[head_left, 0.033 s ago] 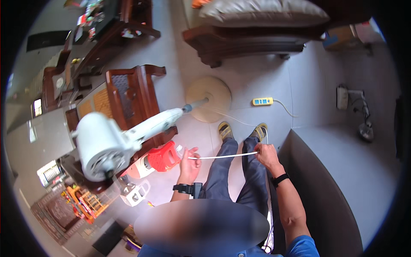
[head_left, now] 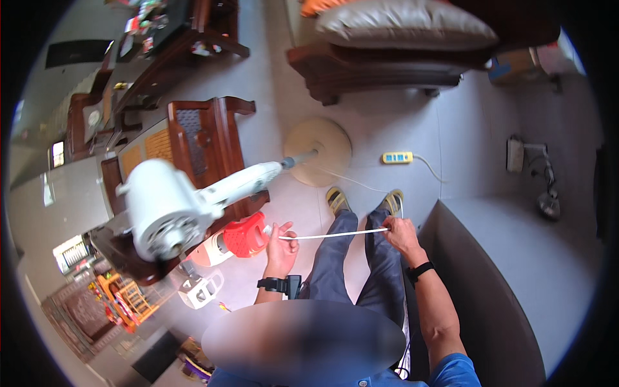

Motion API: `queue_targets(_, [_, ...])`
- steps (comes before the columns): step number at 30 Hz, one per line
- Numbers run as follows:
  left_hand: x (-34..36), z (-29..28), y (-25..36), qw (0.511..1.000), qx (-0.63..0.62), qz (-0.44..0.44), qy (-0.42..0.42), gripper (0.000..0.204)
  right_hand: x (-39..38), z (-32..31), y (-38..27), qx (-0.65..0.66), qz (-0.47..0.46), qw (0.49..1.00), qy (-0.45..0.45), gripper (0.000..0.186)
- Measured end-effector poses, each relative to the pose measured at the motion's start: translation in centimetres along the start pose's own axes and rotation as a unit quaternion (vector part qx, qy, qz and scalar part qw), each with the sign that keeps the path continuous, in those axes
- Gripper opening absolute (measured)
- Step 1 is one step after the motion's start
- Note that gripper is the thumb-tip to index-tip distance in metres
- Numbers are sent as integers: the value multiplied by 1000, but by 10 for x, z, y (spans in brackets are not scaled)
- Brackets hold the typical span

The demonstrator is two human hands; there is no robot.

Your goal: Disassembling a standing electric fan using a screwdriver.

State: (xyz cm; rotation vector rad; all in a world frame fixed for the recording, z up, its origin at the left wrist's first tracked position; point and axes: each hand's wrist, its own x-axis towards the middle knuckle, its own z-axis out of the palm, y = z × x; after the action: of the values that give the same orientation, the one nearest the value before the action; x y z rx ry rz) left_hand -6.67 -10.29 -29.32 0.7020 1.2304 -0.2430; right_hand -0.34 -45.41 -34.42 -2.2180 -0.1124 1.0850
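Observation:
A white power cord (head_left: 335, 235) is stretched between my hands in front of my legs. My left hand (head_left: 282, 246) has the cord running in between its curled fingers, palm partly turned up; a small white piece, perhaps the plug, shows beside the thumb. My right hand (head_left: 401, 233) pinches the other end of the stretch, from where the cord drops toward my right shoe. On the left stands a white pedestal fan (head_left: 164, 209), its motor housing bare at one end. Its round beige base (head_left: 300, 164) rests on the floor, and the thin cord leads off from there.
A yellow power strip (head_left: 397, 158) lies on the floor beyond my feet. Left of me are a red plastic stool (head_left: 245, 237) and a dark wooden chair (head_left: 216, 145). A wooden sofa (head_left: 380, 71) with a cushion stands ahead. A grey ledge (head_left: 509, 251) borders my right side.
The view has shifted slightly, so the fan and furniture sit a little farther right. My left hand has drifted slightly left, still on the cord; my right hand keeps its hold.

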Motion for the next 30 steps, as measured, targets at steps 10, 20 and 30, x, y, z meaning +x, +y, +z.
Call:
queue_targets(10, [-54, -57, 124, 900, 395, 176, 61, 42, -66, -52, -197, 255, -40, 956, -142, 23])
queue_targets(20, [-36, 43, 226, 722, 369, 477, -339, 44, -157, -40, -236, 393, 73, 916, 42, 11])
queue_targets(30, [-9, 70, 201, 688, 350, 516, -372, 49, -197, -39, -222, 477, 128, 849, 185, 12])
